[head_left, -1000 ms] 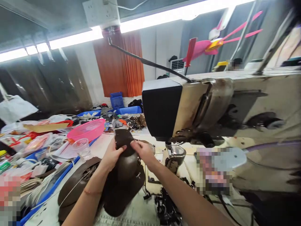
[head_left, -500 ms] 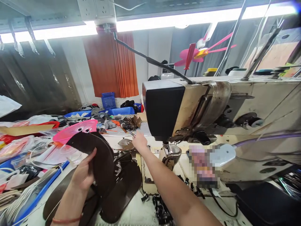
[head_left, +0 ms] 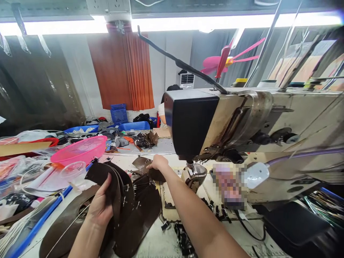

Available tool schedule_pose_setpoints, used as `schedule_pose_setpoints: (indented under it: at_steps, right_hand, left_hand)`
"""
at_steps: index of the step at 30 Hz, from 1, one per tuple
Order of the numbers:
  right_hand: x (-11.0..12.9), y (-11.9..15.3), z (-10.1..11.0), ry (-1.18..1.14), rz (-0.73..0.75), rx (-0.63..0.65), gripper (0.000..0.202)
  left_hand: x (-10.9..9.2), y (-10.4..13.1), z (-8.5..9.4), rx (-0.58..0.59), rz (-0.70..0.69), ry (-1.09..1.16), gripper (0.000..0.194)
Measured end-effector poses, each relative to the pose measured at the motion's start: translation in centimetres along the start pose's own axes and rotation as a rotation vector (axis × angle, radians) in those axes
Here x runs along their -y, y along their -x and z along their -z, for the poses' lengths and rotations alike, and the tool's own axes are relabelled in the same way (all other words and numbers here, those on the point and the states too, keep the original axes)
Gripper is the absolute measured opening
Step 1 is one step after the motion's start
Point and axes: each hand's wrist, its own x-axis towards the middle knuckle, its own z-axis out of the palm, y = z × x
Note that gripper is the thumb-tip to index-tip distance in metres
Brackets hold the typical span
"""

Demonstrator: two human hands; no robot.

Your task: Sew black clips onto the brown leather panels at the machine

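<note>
My left hand (head_left: pixel 102 204) is wrapped round dark brown leather pieces (head_left: pixel 114 186), its thumb on their outer face. Metal studs or buckles show along their edges. Further forward, my right hand (head_left: pixel 159 164) has its fingers closed on the edge of a brown piece (head_left: pixel 157 174), left of the sewing machine's post (head_left: pixel 195 175). Another brown piece (head_left: pixel 141 163) lies just beyond those fingers. A large brown leather piece (head_left: pixel 67 218) rests on the table under and left of my left forearm.
The sewing machine head (head_left: pixel 192 122) stands at the right. A pink basket (head_left: pixel 80 149) and plastic bags (head_left: pixel 13 170) crowd the left. Small black straps (head_left: pixel 184 236) lie near the front. Behind the machine, part of a person (head_left: pixel 161 111) shows.
The view has shifted slightly. The leather in my left hand has fanned apart a little, and a brown piece now shows at my right fingers.
</note>
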Motion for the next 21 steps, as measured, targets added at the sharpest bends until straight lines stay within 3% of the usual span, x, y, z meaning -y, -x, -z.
schedule_pose_setpoints:
  at_steps: [4, 6, 11, 13, 17, 21]
  right_hand:
    - [1.9, 2.6, 2.1, -0.087, 0.13, -0.081, 0.03]
    - [3.0, 4.4, 3.0, -0.161, 0.264, -0.126, 0.03]
    - [4.4, 7.8, 3.1, -0.355, 0.592, -0.091, 0.029]
    - [4.6, 8.7, 2.7, -0.378, 0.613, -0.135, 0.024]
    - [5.3, 10.3, 2.1, -0.346, 0.601, -0.293, 0.018]
    - [5.9, 11.5, 1.9, -0.331, 0.713, -0.341, 0.024]
  left_hand:
    - [0.7, 0.1, -0.3, 0.101, 0.057, -0.033, 0.041]
    - [0.9, 0.3, -0.8, 0.119, 0.065, -0.057, 0.041]
    - [1.1, 0.7, -2.0, -0.022, -0.001, -0.079, 0.033]
    - [1.3, 0.8, -2.1, -0.086, -0.052, -0.137, 0.031]
    - [1.6, 0.7, -2.1, -0.161, -0.306, -0.239, 0.033]
    - [1.1, 0.5, -1.7, -0.193, -0.325, -0.3, 0.028]
